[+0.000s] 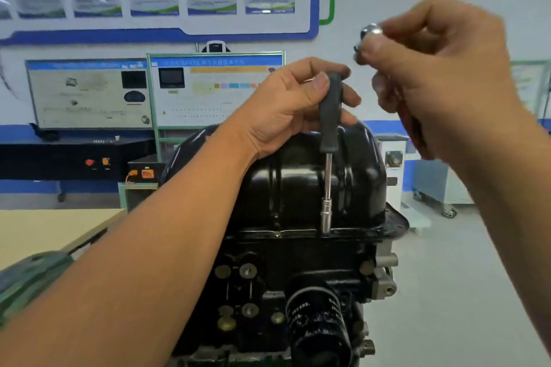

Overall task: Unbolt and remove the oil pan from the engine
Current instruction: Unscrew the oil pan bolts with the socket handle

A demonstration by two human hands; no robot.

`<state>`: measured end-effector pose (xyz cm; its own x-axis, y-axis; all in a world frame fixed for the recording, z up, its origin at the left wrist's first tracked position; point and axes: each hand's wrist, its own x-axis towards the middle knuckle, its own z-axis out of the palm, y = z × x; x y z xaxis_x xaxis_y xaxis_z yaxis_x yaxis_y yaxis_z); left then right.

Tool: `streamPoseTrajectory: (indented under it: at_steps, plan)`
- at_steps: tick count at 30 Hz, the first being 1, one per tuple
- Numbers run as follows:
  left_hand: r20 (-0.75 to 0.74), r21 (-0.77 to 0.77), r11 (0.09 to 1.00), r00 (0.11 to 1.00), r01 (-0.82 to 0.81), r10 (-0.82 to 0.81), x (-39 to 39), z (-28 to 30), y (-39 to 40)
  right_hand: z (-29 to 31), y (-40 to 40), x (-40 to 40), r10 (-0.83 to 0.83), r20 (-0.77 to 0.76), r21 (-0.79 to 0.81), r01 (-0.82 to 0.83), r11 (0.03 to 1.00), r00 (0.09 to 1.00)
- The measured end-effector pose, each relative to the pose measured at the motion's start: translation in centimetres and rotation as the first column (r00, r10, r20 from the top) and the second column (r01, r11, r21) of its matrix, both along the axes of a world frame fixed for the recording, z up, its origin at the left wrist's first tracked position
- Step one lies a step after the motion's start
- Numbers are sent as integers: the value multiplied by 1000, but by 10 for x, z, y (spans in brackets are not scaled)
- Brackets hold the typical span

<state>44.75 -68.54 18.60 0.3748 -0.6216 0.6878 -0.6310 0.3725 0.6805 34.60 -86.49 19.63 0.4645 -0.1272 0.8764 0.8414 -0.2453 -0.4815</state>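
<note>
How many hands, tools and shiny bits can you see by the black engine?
Hands: 2, left hand, right hand
Tools: 1, socket driver
Shiny metal pieces held: 1
Oil pans: 1
Total: 5
</note>
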Motion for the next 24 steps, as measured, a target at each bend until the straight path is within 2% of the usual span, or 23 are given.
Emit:
streamPoseTrajectory:
  at_steps: [3, 6, 8, 13, 24]
  plan:
    - [-31, -23, 1000, 1000, 3, -4, 1, 0, 0, 47, 6, 0, -160, -4, -316, 151, 937, 987]
    - [-43, -22, 999, 999, -24, 23, 0, 0, 0, 68, 7, -2, -251, -120, -540, 149, 828, 960]
    - [-40, -21, 999, 999, -34, 33, 0, 0, 1, 71, 7, -2, -317, -178, -630, 140, 764, 932]
    - [-39, -29, 999, 998, -44, 43, 0, 1, 2, 68, 4, -1, -244, -212, -589, 76, 804, 946]
    - [-88, -31, 999, 996, -13, 11, -4, 1, 1, 66, -5, 4, -207, -118, -640, 85, 764, 971]
